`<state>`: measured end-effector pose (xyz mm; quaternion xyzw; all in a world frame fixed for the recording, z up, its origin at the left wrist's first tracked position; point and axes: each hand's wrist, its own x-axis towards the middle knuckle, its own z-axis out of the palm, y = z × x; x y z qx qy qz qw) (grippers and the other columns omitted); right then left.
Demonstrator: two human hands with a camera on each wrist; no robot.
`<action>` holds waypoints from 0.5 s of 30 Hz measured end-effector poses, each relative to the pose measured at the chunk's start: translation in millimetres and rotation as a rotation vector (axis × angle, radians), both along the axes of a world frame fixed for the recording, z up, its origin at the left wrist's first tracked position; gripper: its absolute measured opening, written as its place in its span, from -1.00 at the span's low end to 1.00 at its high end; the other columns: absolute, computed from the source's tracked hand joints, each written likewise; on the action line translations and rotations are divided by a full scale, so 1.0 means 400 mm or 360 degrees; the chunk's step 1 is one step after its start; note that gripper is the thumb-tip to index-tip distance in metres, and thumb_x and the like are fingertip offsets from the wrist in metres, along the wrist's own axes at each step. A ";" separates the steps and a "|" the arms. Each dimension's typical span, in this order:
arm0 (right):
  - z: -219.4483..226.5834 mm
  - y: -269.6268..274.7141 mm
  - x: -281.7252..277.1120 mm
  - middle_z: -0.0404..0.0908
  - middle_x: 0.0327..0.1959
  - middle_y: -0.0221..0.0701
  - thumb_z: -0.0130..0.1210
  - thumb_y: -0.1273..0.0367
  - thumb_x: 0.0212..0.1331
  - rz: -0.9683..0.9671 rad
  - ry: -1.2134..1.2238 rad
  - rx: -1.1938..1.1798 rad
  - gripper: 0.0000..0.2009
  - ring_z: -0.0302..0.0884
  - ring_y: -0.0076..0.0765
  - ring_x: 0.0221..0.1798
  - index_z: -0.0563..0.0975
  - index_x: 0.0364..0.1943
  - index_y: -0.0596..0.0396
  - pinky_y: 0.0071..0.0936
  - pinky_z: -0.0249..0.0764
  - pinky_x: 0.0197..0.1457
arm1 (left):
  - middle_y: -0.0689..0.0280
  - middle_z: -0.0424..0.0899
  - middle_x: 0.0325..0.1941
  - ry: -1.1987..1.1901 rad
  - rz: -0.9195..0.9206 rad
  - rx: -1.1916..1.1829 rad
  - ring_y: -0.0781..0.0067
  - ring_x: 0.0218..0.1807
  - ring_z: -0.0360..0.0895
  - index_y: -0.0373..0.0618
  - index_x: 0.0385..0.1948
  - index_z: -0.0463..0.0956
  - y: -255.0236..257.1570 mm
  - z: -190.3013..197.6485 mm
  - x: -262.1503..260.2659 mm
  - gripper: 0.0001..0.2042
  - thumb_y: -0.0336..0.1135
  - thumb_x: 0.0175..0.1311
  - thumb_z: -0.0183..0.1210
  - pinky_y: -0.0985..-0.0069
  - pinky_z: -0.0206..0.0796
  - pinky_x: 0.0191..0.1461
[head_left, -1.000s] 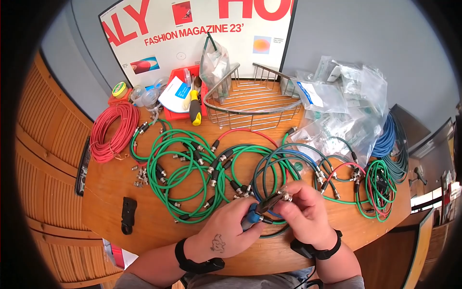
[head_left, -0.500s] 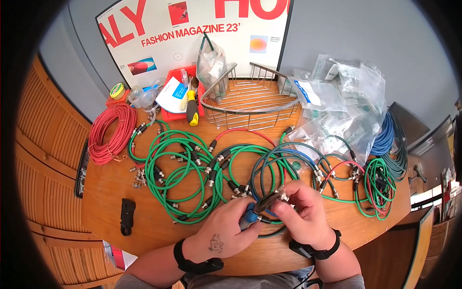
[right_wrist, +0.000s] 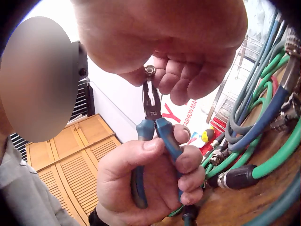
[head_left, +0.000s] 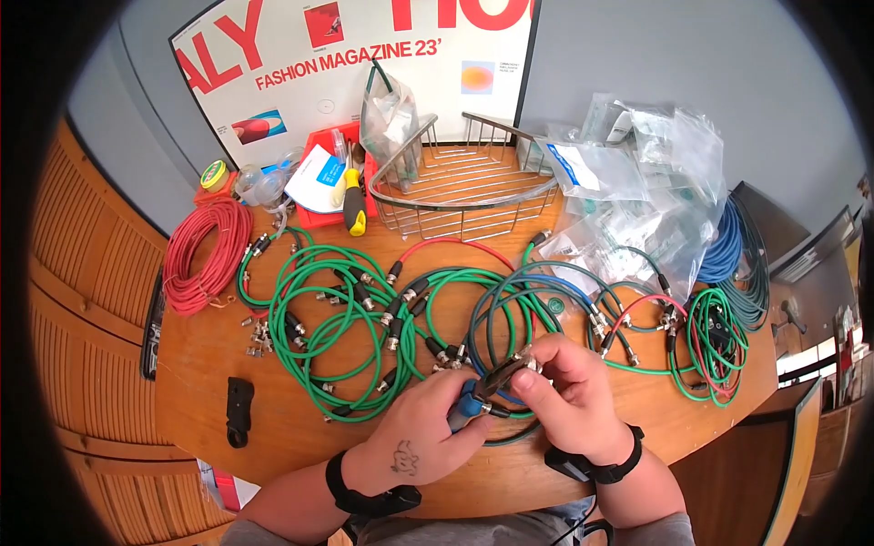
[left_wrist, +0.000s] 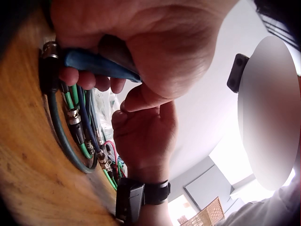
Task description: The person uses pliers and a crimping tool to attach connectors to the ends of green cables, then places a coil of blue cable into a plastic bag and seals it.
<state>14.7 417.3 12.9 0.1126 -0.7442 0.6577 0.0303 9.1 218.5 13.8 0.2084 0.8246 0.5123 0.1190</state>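
Note:
My left hand (head_left: 423, 432) grips blue-and-grey-handled pliers (right_wrist: 153, 107), with the fingers wrapped round one handle and the thumb on the other. The tips of the pliers meet a small round metal connector (right_wrist: 150, 70). Between thumb and fingertips, my right hand (head_left: 575, 400) pinches that connector, partly hiding it in the head view. Just beneath the hands, a dark green cable with a metal-ended plug (left_wrist: 50, 49) lies on the wooden table (left_wrist: 28, 136).
Coiled green cables (head_left: 319, 337) with metal-tipped connectors spread beyond the hands. A red coil (head_left: 209, 255) and loose metal connectors (head_left: 259, 341) lie at left. Behind stand a wire basket (head_left: 464, 214), a red bin (head_left: 319, 218) and clear plastic bags (head_left: 655, 209). A black strap-like piece (head_left: 238, 411) sits at left.
The head view has shifted slightly. My right thumb has edged up over the connector, covering more of it, while the left hand keeps its hold on the pliers.

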 end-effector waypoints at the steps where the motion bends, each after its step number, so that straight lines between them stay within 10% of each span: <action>1: 0.001 0.000 0.001 0.56 -0.45 -0.46 -0.01 0.37 0.40 -0.0003 -0.0002 -0.0002 -0.80 0.42 -0.65 -0.44 0.53 -0.30 0.22 -0.61 0.37 -0.36 | 0.11 0.54 -0.32 -0.0002 -0.0003 -0.0002 0.07 -0.29 0.51 -0.18 -0.08 0.45 -0.001 -0.001 0.000 -0.66 -0.34 0.12 0.27 0.29 0.36 -0.22; 15: 0.000 -0.006 0.001 0.53 -0.49 -0.49 -0.08 0.28 0.46 0.0053 -0.0123 -0.0158 -0.71 0.40 -0.59 -0.45 0.53 -0.32 0.20 -0.59 0.34 -0.36 | 0.09 0.55 -0.29 -0.0001 -0.0016 -0.0012 0.03 -0.29 0.52 -0.22 -0.09 0.44 0.000 0.000 -0.002 -0.65 -0.34 0.10 0.29 0.28 0.36 -0.21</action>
